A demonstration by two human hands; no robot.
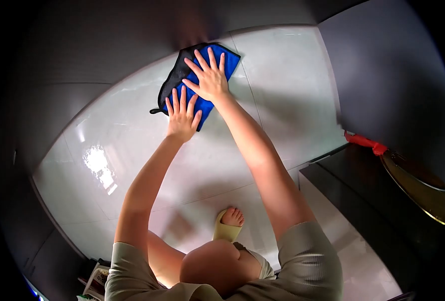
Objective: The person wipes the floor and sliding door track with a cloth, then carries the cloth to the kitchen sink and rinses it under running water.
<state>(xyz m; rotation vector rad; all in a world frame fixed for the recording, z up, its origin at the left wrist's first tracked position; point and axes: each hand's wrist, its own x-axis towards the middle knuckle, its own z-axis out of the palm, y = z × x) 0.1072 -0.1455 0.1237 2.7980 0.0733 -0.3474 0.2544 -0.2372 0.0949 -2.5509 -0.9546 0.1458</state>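
A blue and dark grey cleaning cloth (202, 104) with black edging and a small hanging loop lies on the glossy pale tiled floor (292, 75). My left hand (182, 120) rests flat on its near left part, fingers spread. Farther up and to the right, my right hand (211, 80) presses flat on the blue side, its fingers also spread wide. Both arms are stretched out forward. The cloth's far edge reaches the base of the dark cabinet front, and part of its surface is hidden under my hands.
Dark cabinet fronts (82, 60) bound the floor at the far side and left. A grey panel (383, 65) stands at the right. Below it, a gold-rimmed object with a red part (365, 143) sits by a black surface (363, 190). My slippered foot (228, 223) is on the floor.
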